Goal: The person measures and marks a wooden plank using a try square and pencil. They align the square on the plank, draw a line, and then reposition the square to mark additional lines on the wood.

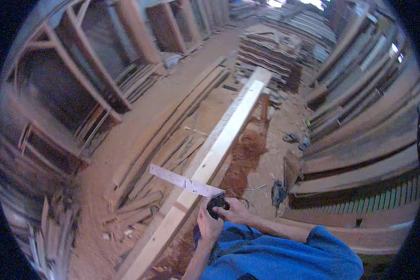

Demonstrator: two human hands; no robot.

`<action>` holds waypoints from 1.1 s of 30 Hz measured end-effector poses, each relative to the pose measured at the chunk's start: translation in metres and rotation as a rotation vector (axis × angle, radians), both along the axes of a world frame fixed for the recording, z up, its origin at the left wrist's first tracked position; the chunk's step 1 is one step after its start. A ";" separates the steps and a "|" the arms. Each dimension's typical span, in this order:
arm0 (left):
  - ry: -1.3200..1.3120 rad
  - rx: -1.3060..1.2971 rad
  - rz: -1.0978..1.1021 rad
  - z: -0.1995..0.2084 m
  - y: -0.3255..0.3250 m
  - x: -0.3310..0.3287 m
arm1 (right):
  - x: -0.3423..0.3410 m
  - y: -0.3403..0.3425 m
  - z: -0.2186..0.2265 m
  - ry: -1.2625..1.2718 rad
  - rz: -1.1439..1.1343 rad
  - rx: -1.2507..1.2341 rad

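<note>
A pale squared timber (227, 134) runs diagonally from the lower left to the far middle. Across its top lies the light metal blade of a carpenter's square (170, 177), jutting out past the timber's left side. At the near end of the blade is a dark, blocky part, beside the timber's right edge. My left hand (209, 226) is closed around the left of this dark part. From the right, my right hand (236, 213) grips it too, with the thumb on top. The fingers partly hide the dark part's shape.
Long boards (172, 119) and offcuts (137, 205) lie on the floor left of the timber. Beyond its far end stands a stack of planks (266, 51). Timber pieces (359, 158) line the right side, with a dark tool (278, 192) nearby. Wooden frames (74, 56) lean at left.
</note>
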State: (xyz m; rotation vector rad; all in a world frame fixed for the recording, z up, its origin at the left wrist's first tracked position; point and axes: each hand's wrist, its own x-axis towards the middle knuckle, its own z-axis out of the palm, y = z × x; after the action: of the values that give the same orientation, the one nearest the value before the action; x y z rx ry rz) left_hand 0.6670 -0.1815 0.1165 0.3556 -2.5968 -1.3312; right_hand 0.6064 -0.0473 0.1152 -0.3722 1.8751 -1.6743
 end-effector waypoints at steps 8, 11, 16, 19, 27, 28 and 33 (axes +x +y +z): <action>-0.186 -0.006 -0.523 0.001 0.043 -0.105 | -0.062 0.083 -0.061 -0.171 -0.375 0.054; -0.171 -0.012 -0.545 0.002 0.049 -0.126 | -0.075 0.094 -0.078 -0.280 -0.417 0.049; -0.113 -0.053 -0.576 -0.004 0.073 -0.188 | -0.131 0.118 -0.091 -0.222 -0.473 -0.058; -0.079 -0.129 -0.579 -0.015 0.088 -0.240 | -0.184 0.134 -0.096 -0.319 -0.437 -0.078; 0.065 -0.337 -0.635 -0.032 0.144 -0.397 | -0.320 0.188 -0.076 -0.186 -0.480 0.009; 0.047 -0.335 -0.610 -0.032 0.148 -0.411 | -0.336 0.193 -0.074 -0.202 -0.458 -0.008; -0.011 -0.501 -0.584 -0.048 0.168 -0.465 | -0.388 0.205 -0.066 -0.150 -0.456 -0.100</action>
State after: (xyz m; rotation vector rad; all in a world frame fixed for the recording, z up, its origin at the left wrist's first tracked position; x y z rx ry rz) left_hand 0.2018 -0.0135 0.0688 -0.5095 -3.0343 -0.7297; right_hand 0.2182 0.1572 0.0492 0.1555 1.8609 -2.0309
